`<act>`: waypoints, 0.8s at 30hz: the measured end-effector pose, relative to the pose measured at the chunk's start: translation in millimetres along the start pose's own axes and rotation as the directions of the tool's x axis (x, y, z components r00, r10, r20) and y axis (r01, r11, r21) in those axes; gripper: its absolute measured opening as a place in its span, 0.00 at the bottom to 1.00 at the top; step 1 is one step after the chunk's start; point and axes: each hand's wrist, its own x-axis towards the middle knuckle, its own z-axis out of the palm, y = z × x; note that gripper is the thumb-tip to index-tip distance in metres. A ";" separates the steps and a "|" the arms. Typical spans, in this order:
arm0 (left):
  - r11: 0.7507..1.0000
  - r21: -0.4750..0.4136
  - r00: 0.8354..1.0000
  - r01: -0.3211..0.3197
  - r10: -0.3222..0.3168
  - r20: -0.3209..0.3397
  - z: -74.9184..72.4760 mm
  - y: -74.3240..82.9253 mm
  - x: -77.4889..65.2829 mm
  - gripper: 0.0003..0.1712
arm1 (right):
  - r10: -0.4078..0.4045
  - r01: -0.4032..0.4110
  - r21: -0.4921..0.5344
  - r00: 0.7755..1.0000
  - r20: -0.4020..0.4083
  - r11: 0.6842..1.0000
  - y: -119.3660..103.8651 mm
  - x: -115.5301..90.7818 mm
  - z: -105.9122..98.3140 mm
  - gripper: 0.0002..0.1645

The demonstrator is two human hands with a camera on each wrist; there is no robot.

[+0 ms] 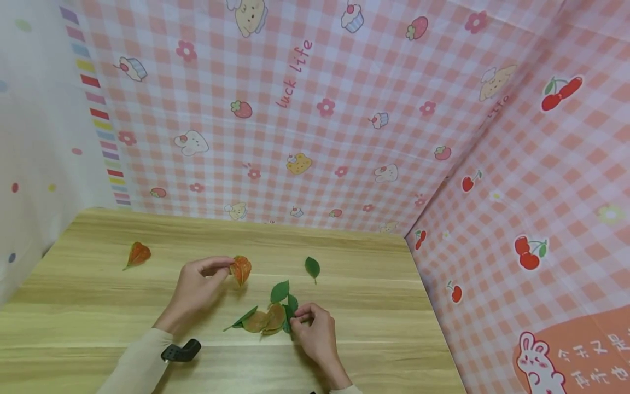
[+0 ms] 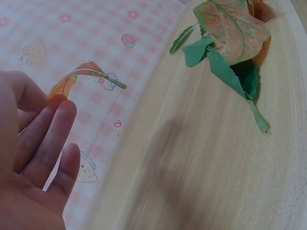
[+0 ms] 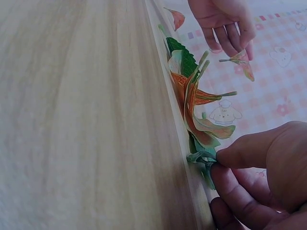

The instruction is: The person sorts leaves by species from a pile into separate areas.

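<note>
Between thumb and fingertips my left hand (image 1: pixel 199 284) pinches an orange leaf (image 1: pixel 241 270) by its edge, held up over the table; its green stem (image 2: pixel 115 83) points away from the fingers in the left wrist view. My right hand (image 1: pixel 315 331) pinches a green leaf (image 3: pixel 204 157) at the right side of a small pile. That pile holds several green leaves (image 1: pixel 280 291) and brownish-orange leaves (image 1: pixel 256 322), overlapping one another. In the right wrist view the orange leaves (image 3: pixel 192 100) stand curled up from the tabletop, with stems sticking out.
A separate orange leaf (image 1: pixel 140 253) lies at the far left of the wooden table (image 1: pixel 384 323). Behind the pile, to the right, lies a single green leaf (image 1: pixel 312 267). Pink checked cloth (image 1: pixel 275 137) walls rise at the back and right. A black wrist strap (image 1: pixel 182 351) sits at my left sleeve.
</note>
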 end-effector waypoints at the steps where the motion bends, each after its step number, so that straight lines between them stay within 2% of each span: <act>1: 1.000 -0.013 1.000 0.005 -0.005 -0.001 -0.4 -0.4 0.0 0.13 | -0.001 0.001 0.001 1.000 0.002 1.000 0.1 0.0 0.0 0.08; 5: 0.996 -0.090 1.000 0.010 -0.008 0.016 -3.4 -1.2 -0.8 0.13 | 0.000 0.000 0.003 1.000 0.008 1.000 0.1 0.0 -0.2 0.07; 10: 0.988 -0.149 0.999 0.032 -0.027 0.039 -6.4 -2.8 -0.4 0.20 | 0.000 0.000 0.003 1.000 0.006 1.000 0.1 0.1 -0.2 0.07; 19: 0.988 -0.145 0.999 0.050 -0.052 -0.012 -11.5 -2.3 -1.3 0.27 | 0.002 -0.002 0.000 1.000 0.007 1.000 0.4 0.5 -0.3 0.07; 24: 0.991 -0.129 0.999 0.025 -0.031 -0.043 -12.8 -4.9 -2.0 0.26 | 0.002 -0.002 -0.003 1.000 0.006 1.000 0.6 0.4 -0.2 0.07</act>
